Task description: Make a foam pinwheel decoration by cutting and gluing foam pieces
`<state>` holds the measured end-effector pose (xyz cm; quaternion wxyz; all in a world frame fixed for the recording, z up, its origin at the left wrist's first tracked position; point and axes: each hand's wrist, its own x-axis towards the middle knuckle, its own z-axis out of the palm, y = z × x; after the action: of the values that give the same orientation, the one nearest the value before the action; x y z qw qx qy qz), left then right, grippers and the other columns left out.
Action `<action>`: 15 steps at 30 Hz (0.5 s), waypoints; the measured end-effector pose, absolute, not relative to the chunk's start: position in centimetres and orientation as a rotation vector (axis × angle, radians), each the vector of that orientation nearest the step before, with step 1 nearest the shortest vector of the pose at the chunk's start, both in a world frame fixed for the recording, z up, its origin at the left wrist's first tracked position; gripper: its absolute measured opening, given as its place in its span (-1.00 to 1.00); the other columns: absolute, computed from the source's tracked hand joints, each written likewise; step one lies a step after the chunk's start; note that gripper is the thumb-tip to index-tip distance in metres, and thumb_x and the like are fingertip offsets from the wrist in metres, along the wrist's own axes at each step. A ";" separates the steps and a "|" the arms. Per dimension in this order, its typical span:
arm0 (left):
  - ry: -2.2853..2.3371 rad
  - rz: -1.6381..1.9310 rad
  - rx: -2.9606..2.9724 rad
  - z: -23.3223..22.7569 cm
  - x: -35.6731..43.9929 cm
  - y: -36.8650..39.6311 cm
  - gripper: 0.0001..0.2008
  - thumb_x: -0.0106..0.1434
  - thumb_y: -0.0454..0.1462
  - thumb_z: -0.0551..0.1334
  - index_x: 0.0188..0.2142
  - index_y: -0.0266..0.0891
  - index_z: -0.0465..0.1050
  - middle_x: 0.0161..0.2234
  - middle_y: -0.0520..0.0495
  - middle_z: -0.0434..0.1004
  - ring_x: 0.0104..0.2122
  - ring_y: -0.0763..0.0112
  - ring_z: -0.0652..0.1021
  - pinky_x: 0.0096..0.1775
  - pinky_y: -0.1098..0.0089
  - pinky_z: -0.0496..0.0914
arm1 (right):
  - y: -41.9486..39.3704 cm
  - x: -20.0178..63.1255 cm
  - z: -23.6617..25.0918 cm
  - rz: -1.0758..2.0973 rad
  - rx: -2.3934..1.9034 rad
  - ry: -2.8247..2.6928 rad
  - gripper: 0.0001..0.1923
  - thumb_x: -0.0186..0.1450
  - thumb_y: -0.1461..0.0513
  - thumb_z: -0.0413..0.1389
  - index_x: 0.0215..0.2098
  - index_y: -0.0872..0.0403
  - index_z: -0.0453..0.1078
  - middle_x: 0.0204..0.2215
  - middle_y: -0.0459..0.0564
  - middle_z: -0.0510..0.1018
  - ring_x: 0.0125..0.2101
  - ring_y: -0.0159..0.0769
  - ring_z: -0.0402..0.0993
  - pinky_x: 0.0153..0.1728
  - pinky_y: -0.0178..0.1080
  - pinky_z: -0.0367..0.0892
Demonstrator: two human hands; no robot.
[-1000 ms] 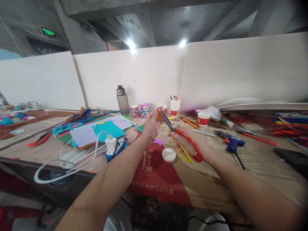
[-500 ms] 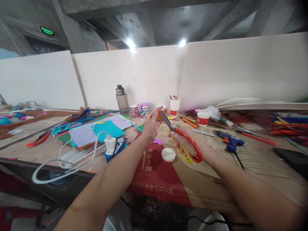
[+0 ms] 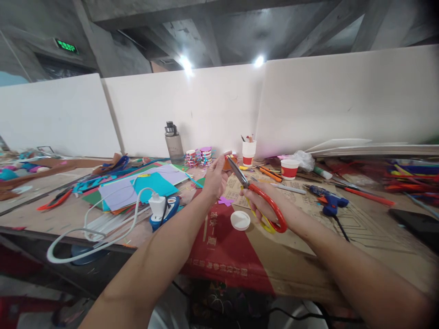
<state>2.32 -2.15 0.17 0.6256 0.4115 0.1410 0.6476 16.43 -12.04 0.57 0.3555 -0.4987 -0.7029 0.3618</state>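
Note:
My right hand (image 3: 264, 205) grips red-and-yellow-handled scissors (image 3: 264, 203), blades pointing up and left toward my left hand. My left hand (image 3: 216, 176) is raised above the table and pinches a small orange piece (image 3: 228, 163) at its fingertips, right at the scissor blades. A purple cut-out shape (image 3: 225, 200) lies on the cardboard below my hands, and a white round lid (image 3: 240, 220) sits just beside the scissor handles.
Coloured paper sheets (image 3: 151, 183) and a white charger with cable (image 3: 157, 204) lie at left. A grey bottle (image 3: 173, 141), paper cups (image 3: 290, 169), a blue glue gun (image 3: 327, 201), pens and coloured sticks (image 3: 411, 176) crowd the back and right. White partition boards stand behind.
The scissor handles have drawn closer together, the yellow loop now mostly behind the red one. Both hands stay in nearly the same place.

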 end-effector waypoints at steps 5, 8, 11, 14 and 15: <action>0.317 1.518 0.909 0.4 2.1 -2.0 -0.81 0.29 -0.19 0.30 -0.20 -0.26 0.56 -0.21 -0.17 0.68 0.00 0.22 0.60 0.09 0.22 0.43 | -11.9 16.5 0.8 0.793 -1.230 -1.897 -0.78 0.26 0.09 0.07 -0.44 0.02 0.19 -0.57 -0.17 0.37 -0.60 -0.40 0.36 -0.57 -0.34 0.33; 0.314 1.528 0.889 0.5 2.0 -1.9 -0.81 0.29 -0.18 0.29 -0.20 -0.25 0.55 -0.22 -0.16 0.68 0.00 0.23 0.60 0.09 0.22 0.43 | -12.2 16.5 1.4 0.832 -1.241 -1.899 -0.76 0.29 0.08 0.02 -0.46 0.01 0.19 -0.60 -0.16 0.38 -0.62 -0.39 0.35 -0.57 -0.33 0.30; 0.292 1.514 0.908 0.4 1.8 -1.7 -0.80 0.31 -0.18 0.26 -0.20 -0.27 0.54 -0.22 -0.17 0.67 -0.03 0.22 0.61 0.08 0.19 0.43 | -12.7 16.4 1.9 0.958 -1.248 -1.833 -0.73 0.33 0.07 -0.05 -0.46 0.02 0.21 -0.66 -0.16 0.38 -0.67 -0.40 0.34 -0.59 -0.34 0.28; 0.279 1.525 0.920 0.2 1.8 -1.4 -0.80 0.33 -0.18 0.24 -0.23 -0.27 0.53 -0.22 -0.18 0.67 -0.07 0.21 0.62 0.04 0.19 0.45 | -13.0 16.3 2.2 1.050 -1.252 -1.717 -0.72 0.33 0.06 -0.04 -0.45 0.03 0.23 -0.69 -0.19 0.35 -0.72 -0.43 0.30 -0.65 -0.36 0.23; 0.280 1.532 0.922 0.1 1.8 -1.3 -0.80 0.32 -0.17 0.24 -0.24 -0.27 0.53 -0.22 -0.18 0.67 -0.06 0.21 0.62 0.03 0.20 0.45 | -13.0 16.3 2.2 1.076 -1.253 -1.684 -0.72 0.33 0.05 -0.03 -0.46 0.03 0.21 -0.70 -0.20 0.34 -0.73 -0.44 0.28 -0.66 -0.36 0.22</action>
<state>1.83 -1.25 0.11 0.6178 0.4005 0.1216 0.6657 16.29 -13.05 2.20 0.3815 -0.4910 -0.6600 0.4215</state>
